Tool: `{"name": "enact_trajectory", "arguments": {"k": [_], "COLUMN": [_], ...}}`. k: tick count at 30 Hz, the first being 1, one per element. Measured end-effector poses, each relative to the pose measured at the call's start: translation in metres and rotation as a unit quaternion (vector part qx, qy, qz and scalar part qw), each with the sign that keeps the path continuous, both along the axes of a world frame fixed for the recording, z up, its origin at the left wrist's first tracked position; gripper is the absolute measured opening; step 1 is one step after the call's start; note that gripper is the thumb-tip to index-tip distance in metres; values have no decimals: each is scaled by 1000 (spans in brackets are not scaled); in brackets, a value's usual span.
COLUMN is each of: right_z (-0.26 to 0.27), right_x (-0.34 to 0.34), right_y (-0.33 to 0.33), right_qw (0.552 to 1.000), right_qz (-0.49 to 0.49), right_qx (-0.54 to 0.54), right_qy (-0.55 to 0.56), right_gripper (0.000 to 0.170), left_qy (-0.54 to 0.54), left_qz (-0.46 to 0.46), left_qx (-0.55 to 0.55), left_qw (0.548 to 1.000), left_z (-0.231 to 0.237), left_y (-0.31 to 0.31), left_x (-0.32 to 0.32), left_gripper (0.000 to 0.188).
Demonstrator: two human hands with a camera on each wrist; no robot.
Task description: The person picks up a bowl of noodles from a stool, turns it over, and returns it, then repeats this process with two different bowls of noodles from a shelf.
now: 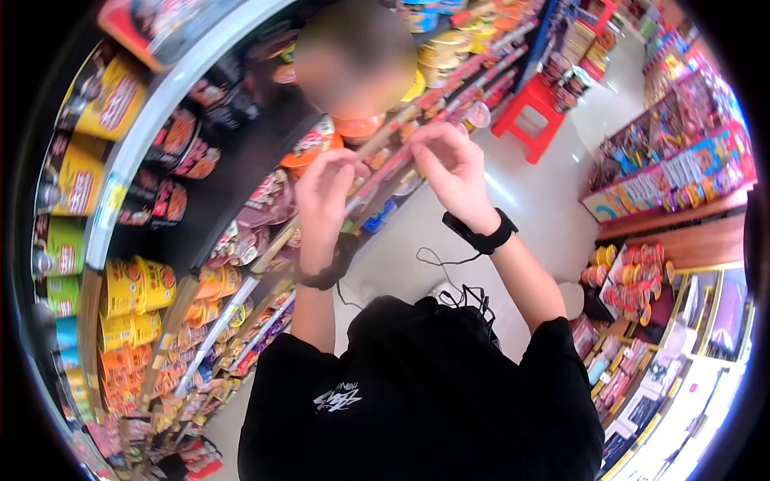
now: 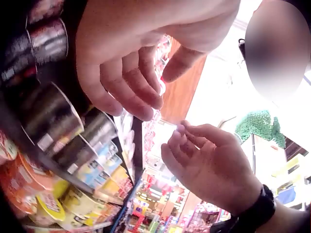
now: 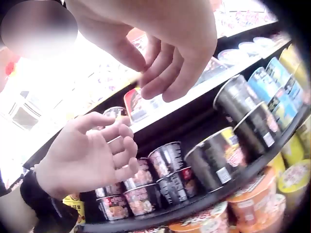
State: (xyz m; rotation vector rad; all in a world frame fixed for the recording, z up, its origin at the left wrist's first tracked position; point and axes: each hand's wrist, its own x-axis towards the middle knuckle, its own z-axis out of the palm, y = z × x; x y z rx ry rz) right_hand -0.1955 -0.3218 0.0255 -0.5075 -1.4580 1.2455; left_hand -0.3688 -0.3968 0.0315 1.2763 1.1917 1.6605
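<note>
Both hands are raised in front of the chest, apart from each other, before a shelf of cup noodles. My left hand [image 1: 322,196] has loosely bent fingers and holds nothing; an orange noodle bowl [image 1: 305,152] shows just beyond it. The right hand [image 1: 455,172] also has relaxed, bent fingers, with thumb and forefinger near each other and nothing between them. In the left wrist view, the left hand [image 2: 146,58] hangs above the right hand [image 2: 214,165]. Black noodle cups [image 3: 218,155] stand behind the hands in the right wrist view.
Shelves of yellow cups [image 1: 136,284] and other packets curve along the left. A red stool [image 1: 533,112] bearing cups stands on the floor ahead. To the right are a candy display [image 1: 666,152] and stacked red cups [image 1: 638,280]. Dark cables [image 1: 469,301] hang near the waist.
</note>
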Motion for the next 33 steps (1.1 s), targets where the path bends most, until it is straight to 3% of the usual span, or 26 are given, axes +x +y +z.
{"name": "enact_trajectory", "arguments": {"k": [10, 14, 25, 33], "right_z": [-34, -49, -89, -96], "right_x": [164, 221, 348, 422], "right_y": [37, 62, 179, 269], "right_qw": [977, 966, 907, 871], "right_qz": [-204, -247, -413, -481], "right_qx": [-56, -75, -85, -97], "right_qy": [-27, 30, 16, 26], "right_gripper": [10, 11, 10, 10], "left_qy": [3, 1, 3, -13], "left_qz": [-122, -166, -242, -279], "left_qx": [-36, -52, -73, -88], "left_qw": [992, 985, 968, 956], "left_z": [-44, -61, -110, -138], "left_y": [110, 158, 333, 461], "left_x": [124, 171, 296, 368], "left_gripper": [17, 16, 14, 14]}}
